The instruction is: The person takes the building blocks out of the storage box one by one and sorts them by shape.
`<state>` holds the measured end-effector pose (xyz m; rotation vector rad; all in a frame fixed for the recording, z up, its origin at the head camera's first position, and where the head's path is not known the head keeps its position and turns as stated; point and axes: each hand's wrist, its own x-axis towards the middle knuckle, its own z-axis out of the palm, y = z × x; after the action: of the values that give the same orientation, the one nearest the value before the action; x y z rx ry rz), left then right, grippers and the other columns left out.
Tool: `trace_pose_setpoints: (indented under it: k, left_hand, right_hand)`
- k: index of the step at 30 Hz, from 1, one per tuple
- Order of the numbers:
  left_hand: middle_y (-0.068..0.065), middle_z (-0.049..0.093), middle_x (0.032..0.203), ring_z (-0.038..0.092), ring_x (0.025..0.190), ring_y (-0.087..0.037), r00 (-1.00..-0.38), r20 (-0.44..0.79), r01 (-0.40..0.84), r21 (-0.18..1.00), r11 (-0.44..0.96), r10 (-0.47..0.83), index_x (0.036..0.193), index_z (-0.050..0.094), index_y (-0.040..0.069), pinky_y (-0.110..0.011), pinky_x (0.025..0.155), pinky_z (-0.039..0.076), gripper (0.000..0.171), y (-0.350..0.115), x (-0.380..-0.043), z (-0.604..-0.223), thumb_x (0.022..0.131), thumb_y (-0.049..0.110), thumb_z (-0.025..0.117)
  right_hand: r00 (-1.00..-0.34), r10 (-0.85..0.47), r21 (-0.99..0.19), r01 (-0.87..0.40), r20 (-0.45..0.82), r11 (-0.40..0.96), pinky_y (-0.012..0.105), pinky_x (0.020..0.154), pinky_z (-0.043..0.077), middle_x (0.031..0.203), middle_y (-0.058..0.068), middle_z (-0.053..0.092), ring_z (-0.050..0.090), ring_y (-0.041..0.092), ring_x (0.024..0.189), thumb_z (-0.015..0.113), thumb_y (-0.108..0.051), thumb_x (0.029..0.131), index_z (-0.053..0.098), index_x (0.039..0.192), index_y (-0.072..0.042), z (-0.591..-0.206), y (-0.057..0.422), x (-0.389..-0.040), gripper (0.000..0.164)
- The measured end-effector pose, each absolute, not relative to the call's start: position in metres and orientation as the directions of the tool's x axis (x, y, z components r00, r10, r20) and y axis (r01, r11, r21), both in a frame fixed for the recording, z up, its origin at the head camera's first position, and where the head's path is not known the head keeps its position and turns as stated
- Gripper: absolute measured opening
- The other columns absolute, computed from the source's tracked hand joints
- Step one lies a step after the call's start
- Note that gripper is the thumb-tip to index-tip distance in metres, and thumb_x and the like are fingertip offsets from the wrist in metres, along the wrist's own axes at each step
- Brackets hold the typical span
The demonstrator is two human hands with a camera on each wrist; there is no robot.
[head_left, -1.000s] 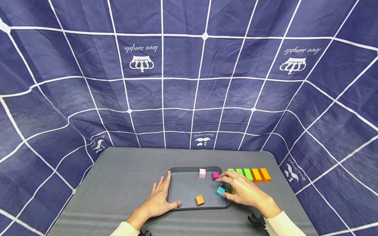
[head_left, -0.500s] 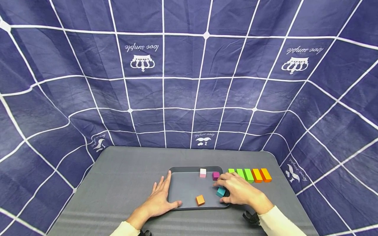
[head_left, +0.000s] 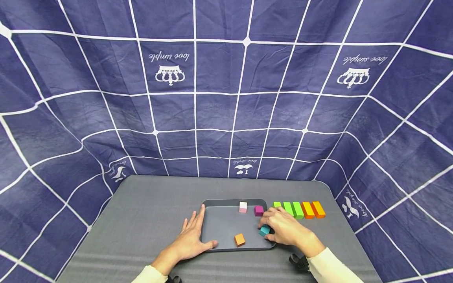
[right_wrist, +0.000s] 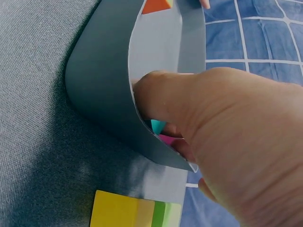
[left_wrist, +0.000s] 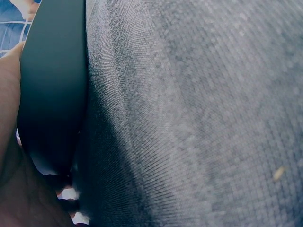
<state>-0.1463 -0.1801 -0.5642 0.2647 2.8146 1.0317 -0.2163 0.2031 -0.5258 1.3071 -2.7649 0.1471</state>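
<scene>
A shallow dark grey tray (head_left: 221, 224) lies on the table. My left hand (head_left: 191, 240) rests along its left edge, fingers spread and straight, thumb over the near corner. Inside the tray's right end, my right hand (head_left: 284, 228) has its thumb and fingers around a teal cube (head_left: 264, 230). The right wrist view shows the thumb reaching over the tray wall (right_wrist: 104, 90), with a sliver of the teal cube (right_wrist: 157, 126) behind it. Also in the tray are a purple cube (head_left: 258, 211), a white and pink cube (head_left: 242, 207) and an orange cube (head_left: 239, 239).
Right of the tray stands a row of blocks, with green blocks (head_left: 298, 210) and orange blocks (head_left: 318, 210); my right hand partly covers it. A yellow block (right_wrist: 113, 210) shows in the right wrist view. A blue gridded cloth (head_left: 212, 114) hangs behind the grey table (head_left: 155, 212).
My right hand has moved left and down over the tray's right edge, and its fingers have closed around the teal cube. The left hand has stayed in place.
</scene>
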Motion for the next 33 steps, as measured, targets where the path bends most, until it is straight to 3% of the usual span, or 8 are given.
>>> trace_pose_setpoints:
  k: [14,27,33]
  left_hand:
    - [-0.025,0.029,0.192,0.02,0.182,-0.051,-0.977,-0.062,0.118,0.646,0.754,0.206,0.189,0.008,0.009,-0.078,0.146,0.011,0.142,-0.179,-0.146,-0.562,0.089,0.058,0.096]
    - [-0.026,0.027,0.193,0.02,0.182,-0.052,-0.977,-0.053,0.125,0.643,0.756,0.207,0.188,0.007,0.007,-0.079,0.145,0.011,0.144,-0.18,-0.146,-0.565,0.088,0.059,0.096]
    - [-0.026,0.027,0.192,0.019,0.182,-0.052,-0.976,-0.057,0.124,0.649,0.751,0.21,0.188,0.007,0.007,-0.079,0.145,0.01,0.143,-0.18,-0.146,-0.564,0.089,0.059,0.096]
  right_hand:
    - [-0.648,-0.746,-0.087,-0.761,0.155,0.643,0.049,0.099,0.061,0.114,-0.014,0.079,0.07,0.014,0.111,0.101,-0.028,0.091,0.087,0.117,-0.027,-0.52,0.204,-0.212,0.029]
    - [-0.667,-0.723,-0.133,-0.744,0.18,0.654,0.045,0.098,0.062,0.118,-0.013,0.08,0.076,0.013,0.111,0.1,-0.024,0.092,0.088,0.123,-0.025,-0.512,0.21,-0.207,0.033]
    - [-0.643,-0.732,-0.138,-0.765,0.227,0.629,0.043,0.093,0.066,0.116,-0.012,0.08,0.076,0.01,0.104,0.101,-0.021,0.092,0.088,0.122,-0.023,-0.503,0.215,-0.207,0.033]
